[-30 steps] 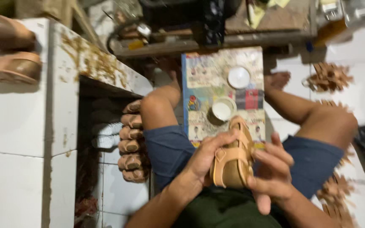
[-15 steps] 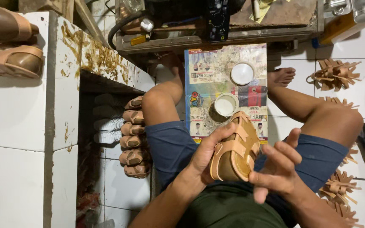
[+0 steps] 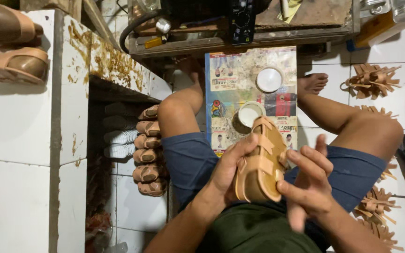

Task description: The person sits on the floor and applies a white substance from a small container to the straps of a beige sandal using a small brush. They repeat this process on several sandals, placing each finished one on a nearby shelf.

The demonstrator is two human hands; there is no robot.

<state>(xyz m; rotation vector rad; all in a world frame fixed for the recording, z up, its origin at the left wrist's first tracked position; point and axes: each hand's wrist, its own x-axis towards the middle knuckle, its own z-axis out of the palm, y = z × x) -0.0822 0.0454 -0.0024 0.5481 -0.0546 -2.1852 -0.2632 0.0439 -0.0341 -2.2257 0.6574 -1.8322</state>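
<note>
While the person sat on the tiled floor (image 3: 399, 98) with knees spread, the left hand (image 3: 228, 171) was wrapped around the side of a tan strappy sandal (image 3: 261, 161), grasping it upright above the lap. The right hand (image 3: 308, 180) pressed its thumb against the sandal's heel end, the fingers raised and loosely spread over the straps, so it touched rather than clenched. Just beyond the sandal's toe lay a printed sheet (image 3: 230, 75) on the floor between the legs, carrying a small white pot (image 3: 250, 114) and a round white lid (image 3: 269, 79). To the left a row of finished sandals (image 3: 147, 150) stood in a recess under a white tiled desk (image 3: 19, 122), where two more sandals (image 3: 12, 42) rested on top. Bundles of tan cut straps (image 3: 370, 80) lay on the floor to the right
</note>
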